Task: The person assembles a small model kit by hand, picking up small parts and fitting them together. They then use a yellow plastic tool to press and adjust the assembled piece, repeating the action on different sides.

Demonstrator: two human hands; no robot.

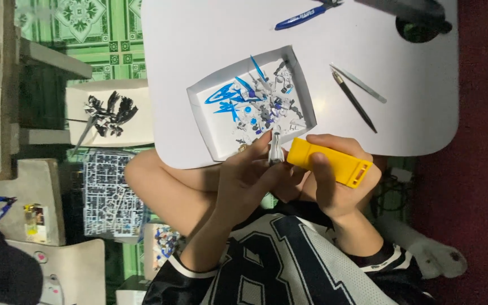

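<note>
- While a small white model part is being pinched between the fingertips of the left hand, the grip there is being kept nearly closed, with only the part between thumb and fingers.
- A yellow block-shaped tool is being held in the right hand, whose grip is being wrapped fully round it, thumb laid along the top; its near end is being pressed against the white part.
- The part is being judged light, thin and brittle, likely to snap or slip if squeezed hard; it is best being taken by its thicker middle, not by its slender tip.
- The tool is being judged stiff and light, easily held by its broad flanks.
- Both wrists are being bent inward, the hands meeting just over the near edge of the white worktop.
- Just beyond the hands, a shallow white tray of blue and grey pieces is being kept on the worktop; tweezers, a dark thin tool and blue-handled nippers are lying farther off.
</note>
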